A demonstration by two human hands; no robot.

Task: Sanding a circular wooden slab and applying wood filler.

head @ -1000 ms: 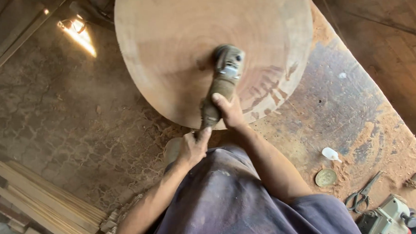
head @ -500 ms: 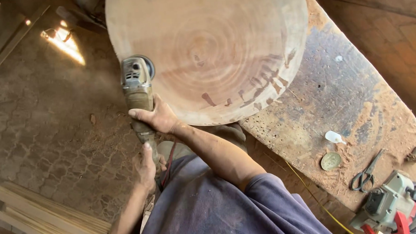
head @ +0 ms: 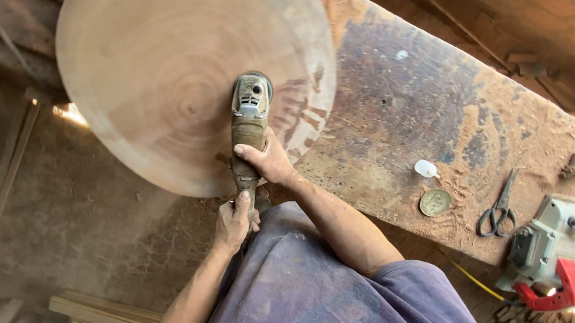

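A large round wooden slab (head: 167,70) with visible growth rings lies on a dusty workbench (head: 395,111). A dust-covered angle grinder (head: 249,115) rests on the slab's right part, head pointing away from me. My right hand (head: 268,161) grips the grinder's body from the right. My left hand (head: 233,221) holds the rear end of its handle, just off the slab's near edge. Dark streaks mark the wood right of the grinder head.
On the bench to the right lie a small white cap-like piece (head: 425,169), a round metal lid (head: 435,202), scissors (head: 498,209) and a grey and red power tool (head: 553,250). A yellow cord (head: 473,279) hangs below. Wooden slats (head: 100,315) are stacked on the floor at lower left.
The grinder has swung from the slab's left edge back onto its right part. My view has shifted, so slab and bench now sit further left.
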